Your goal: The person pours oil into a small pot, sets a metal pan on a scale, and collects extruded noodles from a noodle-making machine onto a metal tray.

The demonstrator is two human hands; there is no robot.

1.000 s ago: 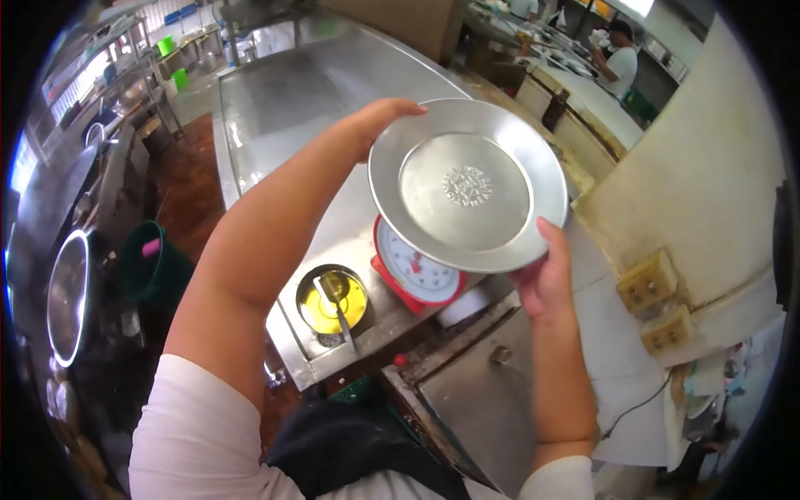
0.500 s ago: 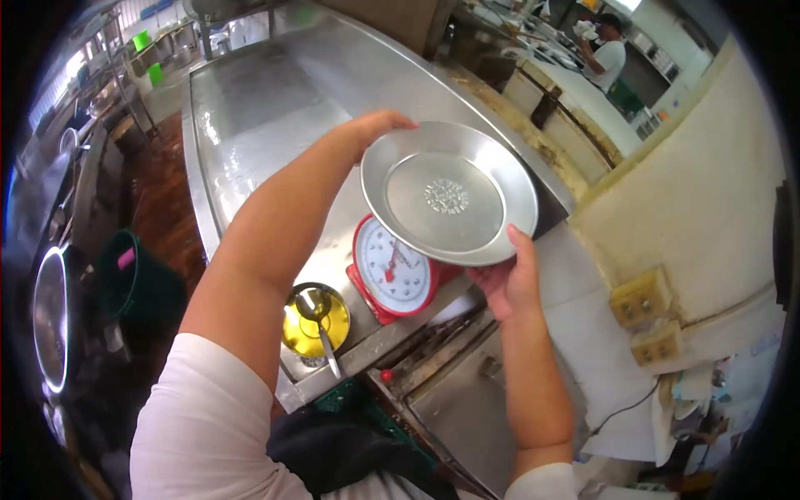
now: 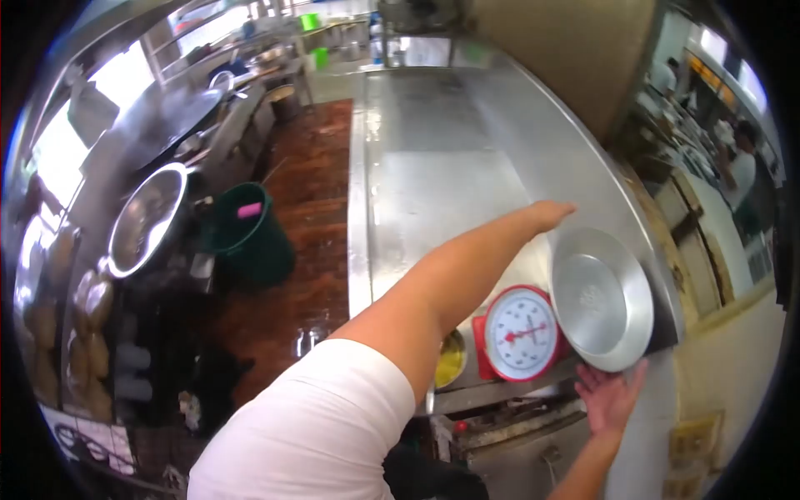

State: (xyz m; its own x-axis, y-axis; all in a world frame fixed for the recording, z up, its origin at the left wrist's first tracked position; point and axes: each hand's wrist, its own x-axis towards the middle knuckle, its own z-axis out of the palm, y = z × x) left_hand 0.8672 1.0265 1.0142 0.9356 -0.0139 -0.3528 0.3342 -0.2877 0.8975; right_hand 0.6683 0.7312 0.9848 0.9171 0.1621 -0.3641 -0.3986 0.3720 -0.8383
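Note:
A round metal pan (image 3: 593, 298) rests on the red dial scale (image 3: 521, 333), its inside facing up. My left hand (image 3: 552, 215) is just beyond the pan's far rim, apart from it, with fingers stretched out and holding nothing. At the near rim is my right hand (image 3: 610, 402), open with fingers spread; whether a fingertip still touches the metal I cannot tell. Left of the scale, partly behind my left arm, stands a bowl of yellow liquid (image 3: 451, 360) with a spoon handle (image 3: 430, 400) sticking out.
The scale stands near the end of a long steel counter (image 3: 433, 183). A dark green bin (image 3: 267, 237) with a pink item inside is on the reddish floor. A large metal bowl (image 3: 150, 218) is at left. Another person (image 3: 740, 167) works at far right.
Both hands have let go of the pan, which now sits on the scale; the left moved off past its far rim. My view has turned left, so everything appears further right.

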